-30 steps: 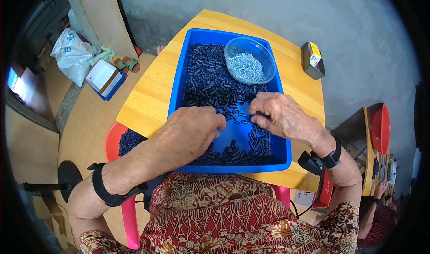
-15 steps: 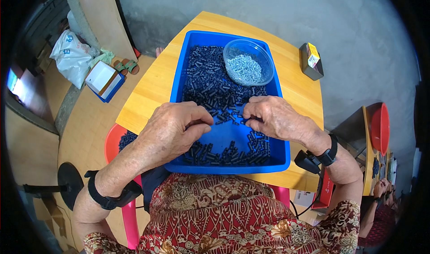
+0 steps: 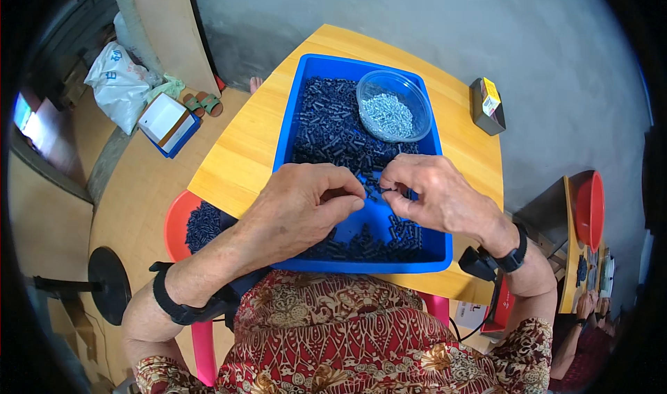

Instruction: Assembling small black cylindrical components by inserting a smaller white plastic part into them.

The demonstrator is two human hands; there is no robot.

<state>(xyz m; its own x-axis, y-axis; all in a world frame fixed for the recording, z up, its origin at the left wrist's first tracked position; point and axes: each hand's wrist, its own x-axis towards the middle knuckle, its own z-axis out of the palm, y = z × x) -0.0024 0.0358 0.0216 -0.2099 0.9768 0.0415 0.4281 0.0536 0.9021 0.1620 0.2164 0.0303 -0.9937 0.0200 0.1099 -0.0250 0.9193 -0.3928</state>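
Note:
A blue plastic tray on the table holds a heap of small black cylindrical pieces. Over its middle, my left hand has thumb and forefinger pinched; what lies between them, if anything, is too small to make out. Facing it, my right hand pinches a small black piece at its fingertips. The two sets of fingertips are close together but apart. In the tray's far right corner sits a round clear tub with small silvery metal parts. More black pieces lie along the near side.
A red basin with dark pieces stands low at the left of the yellow wooden table. A dark box is at the table's right edge. At far right are another red basin and another person's hand.
My left hand has moved right, close to my right hand. The right hand has stayed near the same spot, its pinch now showing a black piece. The whole view has shifted slightly.

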